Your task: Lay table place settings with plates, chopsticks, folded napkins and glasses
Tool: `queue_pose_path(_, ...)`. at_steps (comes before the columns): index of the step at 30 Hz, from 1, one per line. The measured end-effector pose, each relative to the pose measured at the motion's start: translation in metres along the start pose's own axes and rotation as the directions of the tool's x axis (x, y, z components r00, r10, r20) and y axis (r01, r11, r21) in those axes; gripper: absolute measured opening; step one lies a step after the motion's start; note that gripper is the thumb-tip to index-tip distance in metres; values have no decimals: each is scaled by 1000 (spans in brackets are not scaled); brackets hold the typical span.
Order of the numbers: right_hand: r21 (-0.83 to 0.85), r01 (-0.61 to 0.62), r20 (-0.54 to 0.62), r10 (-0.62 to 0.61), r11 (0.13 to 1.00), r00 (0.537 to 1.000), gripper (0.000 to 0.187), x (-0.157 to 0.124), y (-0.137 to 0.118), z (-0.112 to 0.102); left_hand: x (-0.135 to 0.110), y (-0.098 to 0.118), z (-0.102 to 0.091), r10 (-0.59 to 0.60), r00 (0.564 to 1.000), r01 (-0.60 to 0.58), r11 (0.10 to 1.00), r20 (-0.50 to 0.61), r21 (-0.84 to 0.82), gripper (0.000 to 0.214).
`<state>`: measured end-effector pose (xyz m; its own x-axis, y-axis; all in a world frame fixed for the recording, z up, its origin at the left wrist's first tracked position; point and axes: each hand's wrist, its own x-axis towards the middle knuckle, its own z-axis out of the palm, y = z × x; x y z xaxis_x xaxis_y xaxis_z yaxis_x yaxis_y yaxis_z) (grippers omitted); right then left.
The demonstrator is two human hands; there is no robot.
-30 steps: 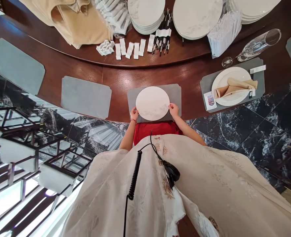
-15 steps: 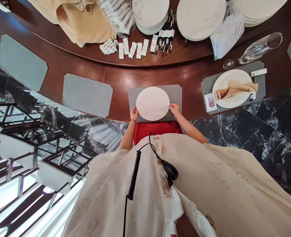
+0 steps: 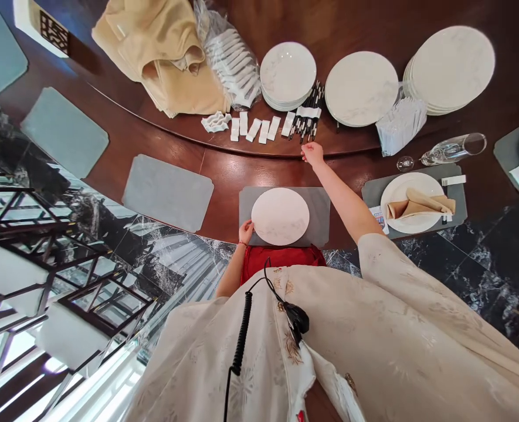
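Left hand [image 3: 246, 231]: fingers narrow against rim of white marble-look plate [image 3: 280, 216]; no clear grip.
Right hand [image 3: 312, 154]: stretched to upper middle, fingers narrow, just short of bundled chopsticks [image 3: 307, 111]; cannot tell if holding anything.
Plate: lower middle of frame, centred on grey place mat [image 3: 318, 217]; light rim contact steadies it.
Surface: dark polished table [image 3: 259, 170]; plate stack [image 3: 450, 70] upper right, beige napkins [image 3: 162, 64] upper left.
Room: black marble floor [image 3: 474, 258] lower right.

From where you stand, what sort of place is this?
Probably a restaurant or banquet hall: a curved wooden table with stacked plates, a plate on a placemat, and a folded napkin at the next seat.
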<state>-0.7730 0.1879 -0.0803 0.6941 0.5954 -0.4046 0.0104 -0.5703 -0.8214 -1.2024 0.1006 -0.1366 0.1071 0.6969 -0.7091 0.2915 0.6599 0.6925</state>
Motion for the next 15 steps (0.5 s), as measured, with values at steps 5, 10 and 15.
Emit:
queue_pose_path(5, 246, -152, -34, 165, 957, 986, 23, 110, -87, 37, -1, 3, -4, -118, 991, 124, 989, 70, -83, 42)
queue_pose_path(10, 427, -129, -98, 187, 895, 977, 27, 142, -101, 54, 3, 3, -8, -206, 971, 219, 970, 119, -103, 56)
queue_pose_path(15, 419, 43, -204, 48, 907, 978, 24, 110, -89, 39, 6, 1, -10, -213, 963, 230, 969, 165, -94, 55)
